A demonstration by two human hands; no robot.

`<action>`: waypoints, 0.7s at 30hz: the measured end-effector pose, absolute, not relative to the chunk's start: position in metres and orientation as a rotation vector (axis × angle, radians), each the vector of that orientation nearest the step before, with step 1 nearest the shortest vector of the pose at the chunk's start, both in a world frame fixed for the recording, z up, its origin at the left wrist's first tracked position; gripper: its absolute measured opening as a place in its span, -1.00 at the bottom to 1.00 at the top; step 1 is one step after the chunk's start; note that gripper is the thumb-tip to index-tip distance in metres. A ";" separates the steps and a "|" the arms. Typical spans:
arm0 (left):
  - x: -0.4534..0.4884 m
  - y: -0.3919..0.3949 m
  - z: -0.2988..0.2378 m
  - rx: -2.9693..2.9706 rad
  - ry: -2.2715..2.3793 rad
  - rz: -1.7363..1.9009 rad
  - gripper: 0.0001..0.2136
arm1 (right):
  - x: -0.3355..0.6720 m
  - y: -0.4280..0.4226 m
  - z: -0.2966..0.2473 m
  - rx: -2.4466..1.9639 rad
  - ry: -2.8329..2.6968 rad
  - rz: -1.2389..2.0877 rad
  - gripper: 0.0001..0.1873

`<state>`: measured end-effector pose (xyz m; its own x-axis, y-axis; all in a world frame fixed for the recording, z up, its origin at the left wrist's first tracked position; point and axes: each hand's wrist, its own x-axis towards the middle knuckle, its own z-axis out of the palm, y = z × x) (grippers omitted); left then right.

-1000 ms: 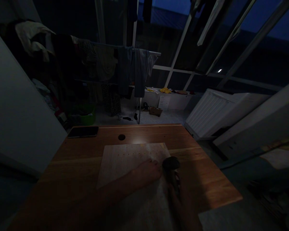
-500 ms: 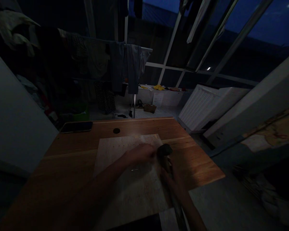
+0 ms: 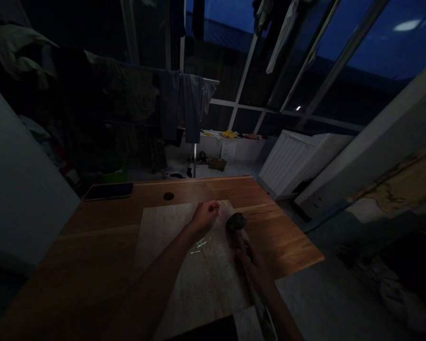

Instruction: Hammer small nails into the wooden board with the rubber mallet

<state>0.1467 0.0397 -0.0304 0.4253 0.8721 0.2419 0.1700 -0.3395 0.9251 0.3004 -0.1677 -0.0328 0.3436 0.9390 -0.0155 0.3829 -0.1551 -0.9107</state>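
My left hand (image 3: 206, 214) is closed in a pinch over the far right part of a pale wooden board (image 3: 206, 293). Whatever is between its fingertips is too small and dark to make out. In my right hand (image 3: 253, 265) is a hammer (image 3: 236, 221), gripped by its handle, its dark rounded head raised near the board's right edge. Several loose nails (image 3: 199, 245) lie in a small heap on the board, just nearer than my left hand. A row of small dots, perhaps nail heads, runs along the board's far edge.
The board lies on a brown wooden table (image 3: 92, 246). A phone (image 3: 109, 191) rests at the far left corner, with a round dark hole (image 3: 168, 196) beside it. A dark flat object (image 3: 206, 330) covers the near edge. Clothes hang on a rack (image 3: 191, 104) beyond.
My left hand has moved up and slightly left, away from the hammer head, uncovering the heap of nails. The hammer head has tilted, still in my right hand. The view has shifted slightly.
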 end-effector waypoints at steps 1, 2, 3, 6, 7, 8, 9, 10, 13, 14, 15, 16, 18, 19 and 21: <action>0.147 0.040 -0.031 1.776 0.897 0.973 -0.89 | 0.300 -0.168 -0.032 -1.719 -1.192 0.783 -0.38; 0.147 0.040 -0.031 1.777 0.889 0.964 -0.89 | 0.300 -0.168 -0.032 -1.719 -1.194 0.771 -0.39; 0.147 0.040 -0.031 1.782 0.882 0.952 -0.88 | 0.300 -0.168 -0.032 -1.717 -1.191 0.758 -0.40; 0.149 0.038 -0.030 1.815 0.870 0.935 -0.86 | 0.300 -0.169 -0.031 -1.724 -1.158 0.754 -0.38; 0.149 0.038 -0.030 1.825 0.871 0.941 -0.84 | 0.300 -0.169 -0.030 -1.731 -1.149 0.757 -0.37; 0.149 0.037 -0.030 1.833 0.872 0.947 -0.83 | 0.299 -0.169 -0.029 -1.735 -1.148 0.760 -0.37; 0.149 0.036 -0.030 1.841 0.873 0.950 -0.82 | 0.299 -0.168 -0.027 -1.736 -1.155 0.761 -0.36; 0.149 0.036 -0.031 1.848 0.875 0.948 -0.82 | 0.300 -0.167 -0.025 -1.737 -1.168 0.771 -0.36; 0.150 0.035 -0.033 1.858 0.871 0.929 -0.84 | 0.300 -0.163 -0.016 -1.768 -1.216 0.856 -0.31; 0.150 0.035 -0.035 1.859 0.868 0.927 -0.85 | 0.301 -0.161 -0.013 -1.776 -1.237 0.860 -0.31; 0.151 0.035 -0.036 1.859 0.869 0.929 -0.86 | 0.301 -0.159 -0.012 -1.778 -1.264 0.838 -0.32; 0.151 0.036 -0.037 1.860 0.873 0.928 -0.86 | 0.300 -0.157 -0.010 -1.778 -1.292 0.797 -0.34; 0.152 0.037 -0.039 1.867 0.891 0.911 -0.86 | 0.299 -0.156 -0.010 -1.775 -1.345 0.704 -0.39; 0.152 0.037 -0.039 1.872 0.899 0.902 -0.85 | 0.297 -0.156 -0.010 -1.779 -1.362 0.675 -0.41; 0.151 0.038 -0.039 1.881 0.907 0.901 -0.83 | 0.295 -0.156 -0.011 -1.787 -1.376 0.648 -0.46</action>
